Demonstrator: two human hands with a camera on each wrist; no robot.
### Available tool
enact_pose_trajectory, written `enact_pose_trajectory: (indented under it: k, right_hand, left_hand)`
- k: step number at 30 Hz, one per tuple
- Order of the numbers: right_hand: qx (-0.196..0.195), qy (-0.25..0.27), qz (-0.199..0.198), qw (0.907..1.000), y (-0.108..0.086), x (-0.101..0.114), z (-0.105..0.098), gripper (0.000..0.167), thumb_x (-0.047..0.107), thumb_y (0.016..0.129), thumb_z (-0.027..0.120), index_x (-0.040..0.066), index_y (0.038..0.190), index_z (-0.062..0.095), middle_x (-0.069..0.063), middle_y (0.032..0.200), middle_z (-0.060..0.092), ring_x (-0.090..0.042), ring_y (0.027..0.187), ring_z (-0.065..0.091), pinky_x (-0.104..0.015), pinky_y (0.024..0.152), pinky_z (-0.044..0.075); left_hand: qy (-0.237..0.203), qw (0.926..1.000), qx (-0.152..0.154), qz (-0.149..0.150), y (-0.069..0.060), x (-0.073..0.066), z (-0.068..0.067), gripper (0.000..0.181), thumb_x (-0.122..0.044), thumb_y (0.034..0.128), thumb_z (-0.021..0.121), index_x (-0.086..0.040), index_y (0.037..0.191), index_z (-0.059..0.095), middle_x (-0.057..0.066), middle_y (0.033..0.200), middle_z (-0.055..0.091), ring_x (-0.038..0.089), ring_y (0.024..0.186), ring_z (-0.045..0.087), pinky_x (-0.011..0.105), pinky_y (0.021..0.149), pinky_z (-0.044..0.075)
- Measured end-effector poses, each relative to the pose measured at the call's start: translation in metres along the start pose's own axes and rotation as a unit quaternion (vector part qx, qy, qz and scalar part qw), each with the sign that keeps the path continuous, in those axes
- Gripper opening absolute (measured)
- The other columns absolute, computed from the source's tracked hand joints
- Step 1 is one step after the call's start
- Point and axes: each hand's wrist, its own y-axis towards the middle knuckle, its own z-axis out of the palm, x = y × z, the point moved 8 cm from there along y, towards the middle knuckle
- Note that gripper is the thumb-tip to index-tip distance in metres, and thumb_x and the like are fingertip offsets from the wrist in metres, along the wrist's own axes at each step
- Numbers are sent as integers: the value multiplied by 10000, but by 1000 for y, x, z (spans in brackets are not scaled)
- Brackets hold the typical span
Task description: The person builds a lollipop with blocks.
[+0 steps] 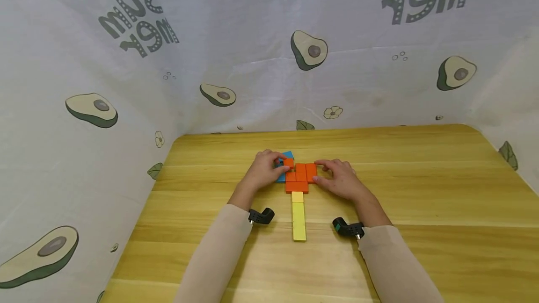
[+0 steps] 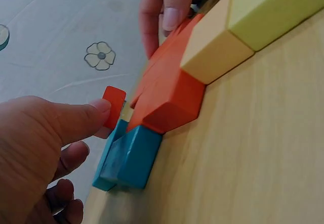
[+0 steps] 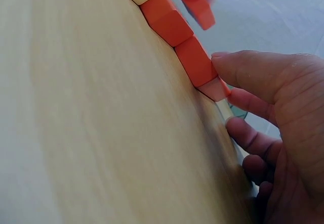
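Note:
My left hand (image 1: pixel 262 171) pinches a small orange block (image 2: pixel 116 102) between thumb and finger, raised above the other pieces. Blue blocks (image 2: pixel 139 158) lie beneath and beside it, partly hidden by that hand in the head view. Several orange blocks (image 1: pixel 296 187) sit together on the table to its right. At their right edge, my right hand (image 1: pixel 338 180) holds the outermost orange block (image 1: pixel 311 172), thumb at the near end and index finger at the far end. Below the orange group, a small pale yellow block (image 1: pixel 297 197) and a long yellow block (image 1: pixel 299 221) form a line.
The blocks lie on a wood-grain table (image 1: pixel 421 191). A white cloth (image 1: pixel 261 60) printed with avocados hangs behind and along the sides. Each wrist wears a black strap with a small camera (image 1: pixel 347 228).

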Motion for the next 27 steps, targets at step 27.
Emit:
enact_pose_trajectory:
  k: [27]
  right_hand:
    - [26,11,64,10000,1,0,-1,577,415,966,682,135,1453,551,-173,1264,588,-374,1136,459,-577,996,322]
  left_hand:
    - [310,9993,179,-99,3,0,7,338,-375,1017,634,-200,1296,707,69,1121,607,225,991,444,328,821,383]
